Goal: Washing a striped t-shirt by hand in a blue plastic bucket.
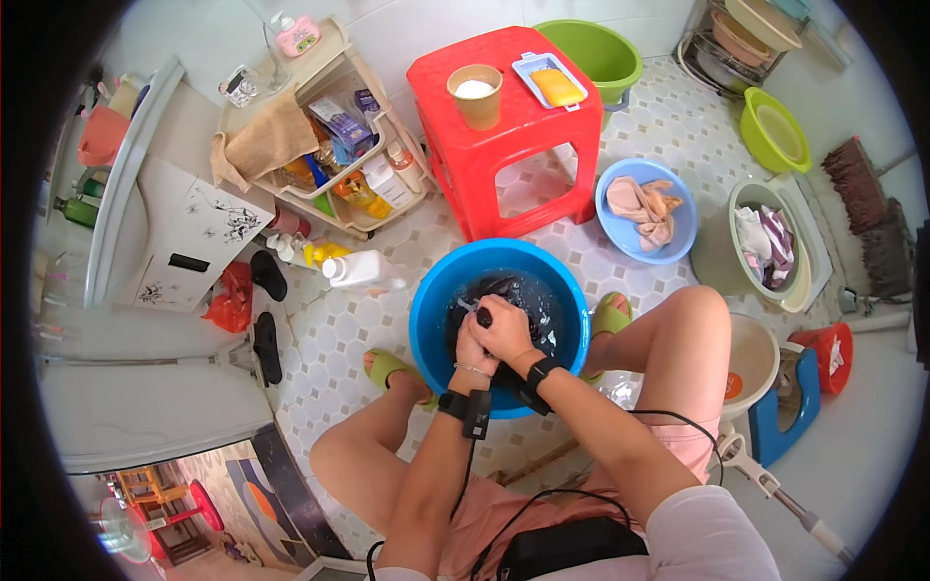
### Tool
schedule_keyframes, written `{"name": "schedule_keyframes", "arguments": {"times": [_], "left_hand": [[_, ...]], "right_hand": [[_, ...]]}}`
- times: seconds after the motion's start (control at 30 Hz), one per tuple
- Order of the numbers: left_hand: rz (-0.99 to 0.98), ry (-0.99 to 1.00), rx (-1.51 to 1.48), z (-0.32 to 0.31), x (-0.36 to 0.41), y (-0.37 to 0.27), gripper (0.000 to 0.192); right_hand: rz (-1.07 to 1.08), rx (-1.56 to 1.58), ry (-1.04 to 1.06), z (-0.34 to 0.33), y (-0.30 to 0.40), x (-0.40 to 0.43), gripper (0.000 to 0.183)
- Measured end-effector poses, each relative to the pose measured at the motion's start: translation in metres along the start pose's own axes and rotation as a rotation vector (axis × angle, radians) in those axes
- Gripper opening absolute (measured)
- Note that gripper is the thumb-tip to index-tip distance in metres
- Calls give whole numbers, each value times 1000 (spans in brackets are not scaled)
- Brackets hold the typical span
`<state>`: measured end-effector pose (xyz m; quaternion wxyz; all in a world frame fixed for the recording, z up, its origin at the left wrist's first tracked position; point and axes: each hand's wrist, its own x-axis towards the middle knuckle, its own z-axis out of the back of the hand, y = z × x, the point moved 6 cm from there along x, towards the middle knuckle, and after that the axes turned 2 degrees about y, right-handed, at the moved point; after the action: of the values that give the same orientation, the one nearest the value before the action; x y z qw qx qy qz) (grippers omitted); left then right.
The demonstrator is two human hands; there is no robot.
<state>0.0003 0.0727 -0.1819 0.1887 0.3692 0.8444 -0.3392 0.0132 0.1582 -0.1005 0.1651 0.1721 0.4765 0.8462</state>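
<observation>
In front of me a deep blue plastic basin [423,305] stands on the floor between my feet, with water in it. A black cloth [501,282] lies partly under the water. My right hand [507,328] is clenched on a bunched part of this cloth, and a dark end pokes out at the top of the fist. My left hand [474,350] presses close against the right one, also closed around the cloth; its fingers are largely hidden. Both hands are inside the basin's rim, over the water.
A red plastic stool [465,167] beyond the basin carries a paper cup [476,109] of white powder and yellow soap [558,87] in a dish. A light-blue basin [607,236] with cloths stands right. A white bottle [360,270] is at left, near a storage cart [327,192].
</observation>
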Motion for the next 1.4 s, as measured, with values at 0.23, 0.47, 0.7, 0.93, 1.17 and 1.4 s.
{"name": "schedule_keyframes", "arguments": {"times": [0.23, 0.47, 0.7, 0.93, 1.17, 1.4], "left_hand": [[43, -271, 239, 8, -6, -7, 33], [-321, -357, 1078, 77, 43, -45, 49], [-50, -534, 1532, 112, 58, -18, 57], [119, -519, 1630, 130, 67, -4, 62], [315, -399, 553, 145, 67, -8, 42], [176, 92, -53, 58, 37, -5, 55]], "right_hand": [[-495, -3, 46, -18, -94, 13, 44], [-359, -19, 193, -40, -145, -1, 44], [-529, -267, 418, -57, -167, -18, 53], [-629, -391, 603, -65, -180, -18, 55], [-629, -80, 203, -52, -137, 3, 35], [-193, 710, 306, -14, 11, -21, 14]]}}
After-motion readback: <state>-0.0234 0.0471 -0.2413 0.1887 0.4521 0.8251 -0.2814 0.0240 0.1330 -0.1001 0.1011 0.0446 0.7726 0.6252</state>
